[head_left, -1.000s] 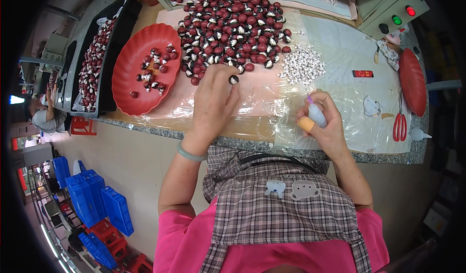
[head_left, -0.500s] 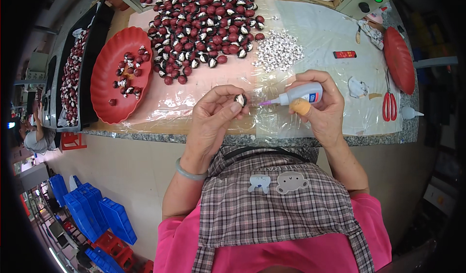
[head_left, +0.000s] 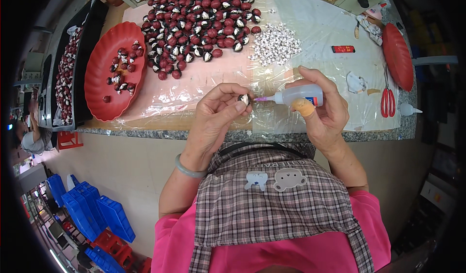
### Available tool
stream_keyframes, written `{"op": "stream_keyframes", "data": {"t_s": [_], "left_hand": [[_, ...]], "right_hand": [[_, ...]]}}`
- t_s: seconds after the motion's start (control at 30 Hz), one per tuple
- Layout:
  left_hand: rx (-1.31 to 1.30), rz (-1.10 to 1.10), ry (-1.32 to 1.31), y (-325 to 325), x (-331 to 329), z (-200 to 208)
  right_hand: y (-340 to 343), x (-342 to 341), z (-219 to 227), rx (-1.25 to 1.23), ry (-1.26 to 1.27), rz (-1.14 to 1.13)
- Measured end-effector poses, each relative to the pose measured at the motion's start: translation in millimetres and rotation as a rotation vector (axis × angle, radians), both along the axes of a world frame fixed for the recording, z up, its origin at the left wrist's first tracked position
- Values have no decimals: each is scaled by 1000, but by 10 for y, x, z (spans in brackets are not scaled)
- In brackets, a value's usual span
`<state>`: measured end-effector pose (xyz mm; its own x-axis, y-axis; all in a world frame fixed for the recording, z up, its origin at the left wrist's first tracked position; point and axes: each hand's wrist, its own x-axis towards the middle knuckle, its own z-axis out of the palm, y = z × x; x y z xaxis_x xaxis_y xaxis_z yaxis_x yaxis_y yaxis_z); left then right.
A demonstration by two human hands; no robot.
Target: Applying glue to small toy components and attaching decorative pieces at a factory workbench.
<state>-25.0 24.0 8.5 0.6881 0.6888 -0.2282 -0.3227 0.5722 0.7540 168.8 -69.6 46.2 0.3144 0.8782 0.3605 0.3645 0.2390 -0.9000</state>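
Note:
My left hand (head_left: 221, 110) is closed, pinching a small round black-and-white piece (head_left: 243, 99) between thumb and fingertips. My right hand (head_left: 327, 113) grips a translucent squeeze glue bottle (head_left: 293, 95), tilted on its side with a thin purple nozzle (head_left: 263, 99). The nozzle tip points left and sits right at the piece; I cannot tell whether they touch. A yellowish cover (head_left: 303, 107) wraps my right thumb. Beyond my hands lie a big heap of dark red, black and white balls (head_left: 204, 28) and a smaller pile of tiny white pieces with dark specks (head_left: 275, 45).
A red scalloped tray (head_left: 99, 79) holding several balls stands at left, beside a black bin (head_left: 92, 35) of similar pieces. At right are red-handled scissors (head_left: 388, 103), another red tray (head_left: 398, 57), a small red-and-black box (head_left: 343, 49) and a white nozzle-topped bottle (head_left: 410, 109). The granite table edge (head_left: 194, 136) runs near me.
My right hand has brought the bottle left, so its nozzle has closed the gap to the piece. My left hand has shifted slightly right within the view, still holding the piece.

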Motion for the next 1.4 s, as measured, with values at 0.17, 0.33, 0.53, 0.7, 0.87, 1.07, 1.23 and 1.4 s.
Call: {"op": "stream_keyframes", "data": {"t_s": [0.17,0.33,0.53,0.7,0.87,1.07,1.23,1.4], "left_hand": [[1,-2,7,3,-16,-18],[10,-11,21,7,-18,-51],[7,-17,29,3,8,-68],[1,-21,22,2,18,-85],[0,-26,29,21,7,-60],[-30,-16,36,42,-38,-105],[6,-34,48,46,-12,-145],[-7,-28,39,54,10,-126]], "right_hand": [[10,-20,1,3,-109,-13],[28,-23,11,34,-177,-10],[34,-14,18,82,-260,-13],[17,8,20,96,-281,-8],[-34,193,-1,-6,153,13],[57,580,-134,-149,648,-13],[160,605,-238,-383,575,-52],[334,520,-342,-445,-98,-128]]}}
